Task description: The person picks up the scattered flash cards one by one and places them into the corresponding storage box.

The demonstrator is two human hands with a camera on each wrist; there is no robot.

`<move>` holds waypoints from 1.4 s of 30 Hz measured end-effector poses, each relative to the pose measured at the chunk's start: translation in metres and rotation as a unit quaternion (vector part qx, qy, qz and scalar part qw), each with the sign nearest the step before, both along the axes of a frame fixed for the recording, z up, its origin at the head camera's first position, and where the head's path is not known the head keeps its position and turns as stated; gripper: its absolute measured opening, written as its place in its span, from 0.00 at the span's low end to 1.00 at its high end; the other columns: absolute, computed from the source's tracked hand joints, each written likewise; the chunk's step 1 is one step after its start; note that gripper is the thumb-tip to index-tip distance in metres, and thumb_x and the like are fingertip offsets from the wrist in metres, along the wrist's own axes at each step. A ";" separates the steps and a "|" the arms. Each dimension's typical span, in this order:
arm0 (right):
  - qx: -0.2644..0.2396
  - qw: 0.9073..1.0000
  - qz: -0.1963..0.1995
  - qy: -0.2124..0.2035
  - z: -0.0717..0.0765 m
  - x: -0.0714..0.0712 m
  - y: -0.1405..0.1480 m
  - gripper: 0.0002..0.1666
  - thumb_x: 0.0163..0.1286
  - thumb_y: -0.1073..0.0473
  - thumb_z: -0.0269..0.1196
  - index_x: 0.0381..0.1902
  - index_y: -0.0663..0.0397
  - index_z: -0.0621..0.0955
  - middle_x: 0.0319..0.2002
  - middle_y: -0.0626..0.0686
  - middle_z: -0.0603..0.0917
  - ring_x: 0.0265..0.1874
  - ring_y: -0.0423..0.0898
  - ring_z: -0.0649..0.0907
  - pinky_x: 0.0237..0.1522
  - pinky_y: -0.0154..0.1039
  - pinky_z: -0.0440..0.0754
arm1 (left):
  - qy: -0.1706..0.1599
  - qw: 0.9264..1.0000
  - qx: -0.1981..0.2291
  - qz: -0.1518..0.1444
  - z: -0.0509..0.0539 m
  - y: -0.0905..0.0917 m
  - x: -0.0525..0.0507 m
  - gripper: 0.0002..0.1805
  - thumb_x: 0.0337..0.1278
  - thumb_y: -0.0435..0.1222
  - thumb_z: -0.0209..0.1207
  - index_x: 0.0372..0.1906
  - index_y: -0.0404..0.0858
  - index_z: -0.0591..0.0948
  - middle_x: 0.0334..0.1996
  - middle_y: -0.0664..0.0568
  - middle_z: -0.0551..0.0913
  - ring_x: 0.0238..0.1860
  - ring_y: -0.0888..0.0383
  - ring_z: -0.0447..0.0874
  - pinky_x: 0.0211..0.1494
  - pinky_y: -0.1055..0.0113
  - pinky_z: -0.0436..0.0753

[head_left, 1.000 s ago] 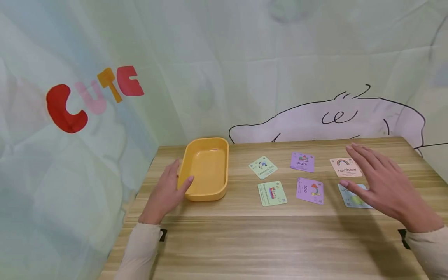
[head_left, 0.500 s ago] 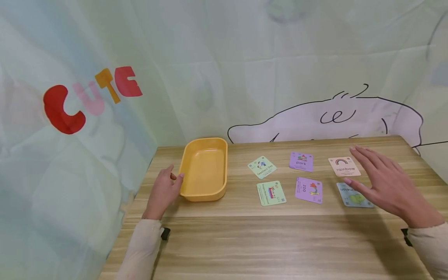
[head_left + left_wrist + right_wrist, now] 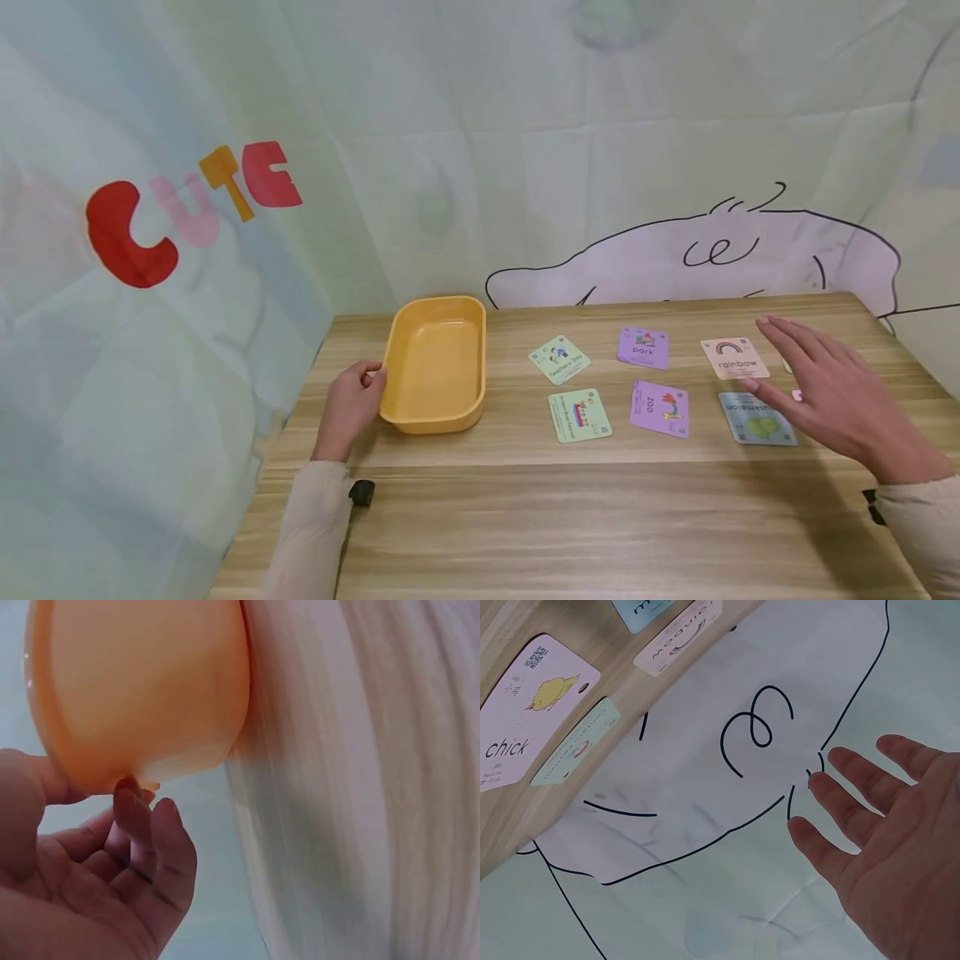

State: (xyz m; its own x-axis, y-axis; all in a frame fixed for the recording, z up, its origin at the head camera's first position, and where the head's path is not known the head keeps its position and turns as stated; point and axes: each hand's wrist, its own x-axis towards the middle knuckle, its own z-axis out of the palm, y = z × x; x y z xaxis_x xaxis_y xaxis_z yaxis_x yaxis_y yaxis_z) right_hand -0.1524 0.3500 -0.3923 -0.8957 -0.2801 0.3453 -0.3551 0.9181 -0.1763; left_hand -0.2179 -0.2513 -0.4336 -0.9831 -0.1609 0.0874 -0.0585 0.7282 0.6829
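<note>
A yellow plastic tray (image 3: 438,367) stands toward the left of the table. My left hand (image 3: 351,408) pinches its left rim between thumb and curled fingers, and the left wrist view shows this hand (image 3: 112,877) from below. Over the right-hand cards hovers my right hand (image 3: 843,396), fingers spread and touching nothing. A rainbow card (image 3: 735,358) and a muskmelon card (image 3: 759,419) lie to its left. Partly hidden under it are a chick card (image 3: 536,716) and a pale green card (image 3: 577,742), plainer in the right wrist view.
Between tray and right hand lie a Teachers' Day card (image 3: 560,360), a Dragon Boat Festival card (image 3: 581,415), a park card (image 3: 642,347) and a zoo card (image 3: 660,408). A printed cloth (image 3: 525,167) hangs behind the wooden table (image 3: 540,525).
My left hand has slid nearer along the tray's left rim, its spread fingers curling into a pinch. The right hand has shifted slightly right, uncovering more of the muskmelon card. The tray stays put.
</note>
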 end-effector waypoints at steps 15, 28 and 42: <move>-0.026 0.997 -0.023 -0.064 -0.005 -0.004 0.015 0.47 0.73 0.42 0.60 0.82 0.50 0.55 0.73 0.69 0.63 0.68 0.73 0.64 0.67 0.72 0.57 | -0.030 0.997 0.066 0.005 -0.001 -0.003 -0.004 0.20 0.77 0.42 0.52 0.61 0.33 0.80 0.30 0.48 0.73 0.25 0.54 0.71 0.26 0.68 0.71; 0.005 0.991 -0.078 -0.105 -0.011 -0.014 0.029 0.37 0.76 0.43 0.59 0.68 0.68 0.71 0.62 0.76 0.72 0.59 0.75 0.72 0.53 0.73 0.70 | -0.034 0.995 0.092 0.005 -0.004 -0.004 -0.004 0.20 0.76 0.41 0.53 0.61 0.34 0.79 0.29 0.48 0.74 0.24 0.55 0.73 0.25 0.68 0.74; 0.020 0.991 -0.060 -0.120 -0.024 -0.021 0.048 0.31 0.68 0.56 0.68 0.61 0.72 0.75 0.54 0.77 0.78 0.51 0.74 0.79 0.48 0.72 0.75 | -0.044 0.994 0.102 0.003 0.000 -0.004 -0.003 0.20 0.77 0.42 0.52 0.62 0.33 0.78 0.30 0.49 0.73 0.26 0.56 0.73 0.26 0.69 0.75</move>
